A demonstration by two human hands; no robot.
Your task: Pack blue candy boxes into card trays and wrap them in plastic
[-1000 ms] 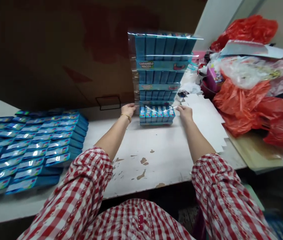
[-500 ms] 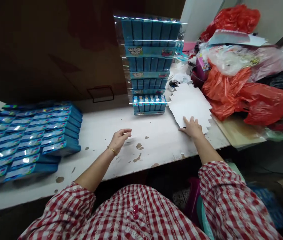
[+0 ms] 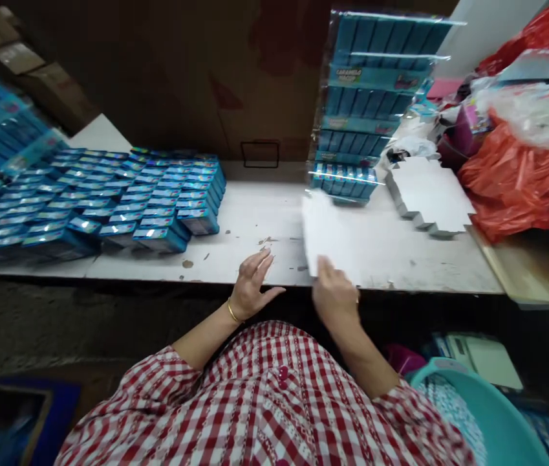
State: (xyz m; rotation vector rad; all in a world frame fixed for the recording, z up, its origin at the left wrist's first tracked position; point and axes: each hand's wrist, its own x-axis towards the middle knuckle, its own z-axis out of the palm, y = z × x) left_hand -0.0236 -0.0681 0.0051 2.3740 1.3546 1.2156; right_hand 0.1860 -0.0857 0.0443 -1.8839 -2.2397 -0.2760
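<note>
Head view: the right hand (image 3: 335,294) has brought a white card (image 3: 322,230) clear of the stack (image 3: 432,191), putting it in work, clamped between its fingers; the left hand (image 3: 252,286) hangs spread, empty.

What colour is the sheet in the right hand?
The sheet is white, shown best in the head view.

"CARAMELO MACIZO" on the top blue display box (image 3: 385,52)
Slightly blurred, at the front strip's (image 3: 378,77) left; print on lower boxes (image 3: 361,123) is illegible.
</note>
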